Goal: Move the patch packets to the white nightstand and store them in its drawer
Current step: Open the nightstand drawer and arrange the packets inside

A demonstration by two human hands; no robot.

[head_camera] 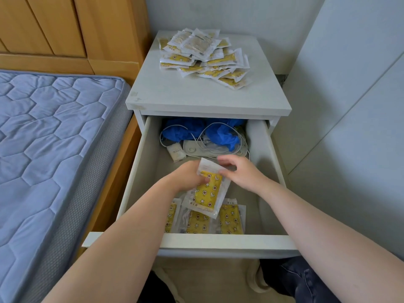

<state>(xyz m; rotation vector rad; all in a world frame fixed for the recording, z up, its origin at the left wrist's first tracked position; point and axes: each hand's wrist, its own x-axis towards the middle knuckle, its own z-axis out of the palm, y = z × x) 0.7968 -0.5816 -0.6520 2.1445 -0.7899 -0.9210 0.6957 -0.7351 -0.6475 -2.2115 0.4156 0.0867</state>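
Held packet (209, 189): yellow patterned patch in a clear wrapper, at centre frame over the open drawer (258, 149), long axis running from upper frame down toward the drawer front, slightly tilted. Left hand (189, 176) pinches its left edge, fingers closed on the wrapper; right hand (242, 173) pinches the upper right corner, so both hands are clamped on it, the left somewhat lower along its length. Directly beneath, at the drawer's near end: stored packets (207, 221), a few lying flat side by side, the held one overlapping them. Drawer's far end, upper centre: blue crumpled material (223, 134), white cables (203, 130), a small white device (192, 147). Above, on the nightstand top (196, 95): loose pile of packets (203, 55), many, not yet stored. Left of frame: blue quilted mattress (43, 138). Judgement: storage is early; next move is a short lowering onto the stored row.
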